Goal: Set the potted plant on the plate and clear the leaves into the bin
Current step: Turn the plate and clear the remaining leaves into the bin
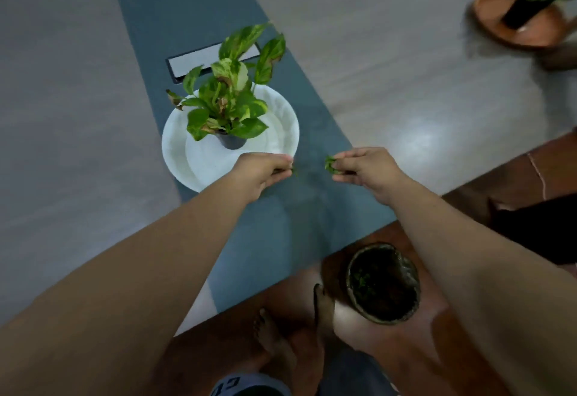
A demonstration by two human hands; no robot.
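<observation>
A potted plant [229, 99] with green and cream leaves stands in a small dark pot on the white plate [281, 121], on the grey-blue strip of the table. My left hand [260, 174] hovers at the plate's near right rim, fingers pinched on small green leaf bits. My right hand [365, 169] is a little to the right over the strip, pinched on torn green leaves [329, 165]. The round dark bin [383, 283] sits low on the floor beside the table's near edge, under my right forearm, with some leaf scraps inside.
A flat white rectangular item with a dark frame [187, 63] lies behind the plate. A second plant in a black pot on a terracotta saucer [521, 18] stands at the far right. My bare feet [281, 333] and the brown floor are below the table edge.
</observation>
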